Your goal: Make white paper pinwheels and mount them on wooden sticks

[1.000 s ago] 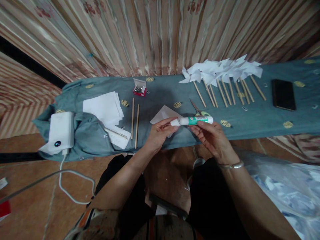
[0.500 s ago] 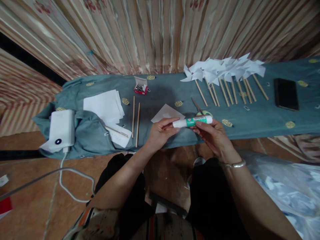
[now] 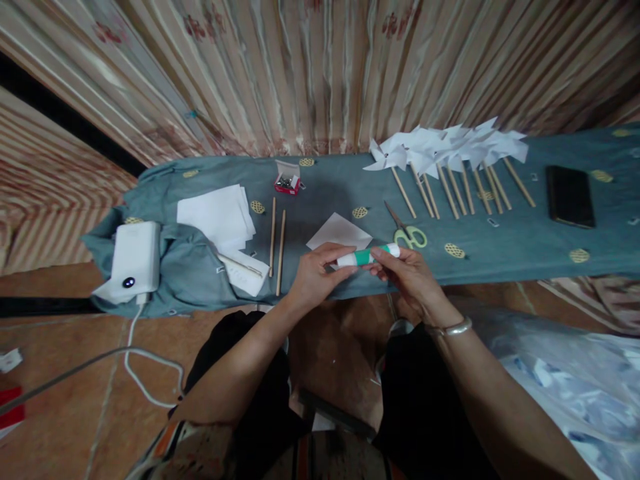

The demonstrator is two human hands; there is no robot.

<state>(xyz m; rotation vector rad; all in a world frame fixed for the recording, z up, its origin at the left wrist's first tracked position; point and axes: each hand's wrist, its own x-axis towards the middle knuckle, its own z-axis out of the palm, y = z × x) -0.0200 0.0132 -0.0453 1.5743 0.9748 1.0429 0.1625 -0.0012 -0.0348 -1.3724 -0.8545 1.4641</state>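
Observation:
A white and green glue stick (image 3: 363, 257) is held level between my two hands above the table's front edge. My left hand (image 3: 320, 270) pinches its left end between thumb and fingers. Around its right part, my right hand (image 3: 403, 270) is closed, with the thumb on top. Just behind the glue stick a square of white paper (image 3: 340, 230) lies on the cloth, its near corner hidden by the left hand and the stick. Green-handled scissors (image 3: 407, 233) rest beyond my right hand, blades pointing away.
Two wooden sticks (image 3: 281, 253), a stack of white paper (image 3: 217, 213) and a white power bank (image 3: 135, 257) with a cable lie left. Behind them stands a small red box of metal pins (image 3: 287, 184). Several paper pinwheels (image 3: 445, 150) and a dark phone (image 3: 570, 195) lie right.
Both hands have brought the glue stick a little lower and left, and my right hand has slid closer to the left one. The scissors' handles now show fully.

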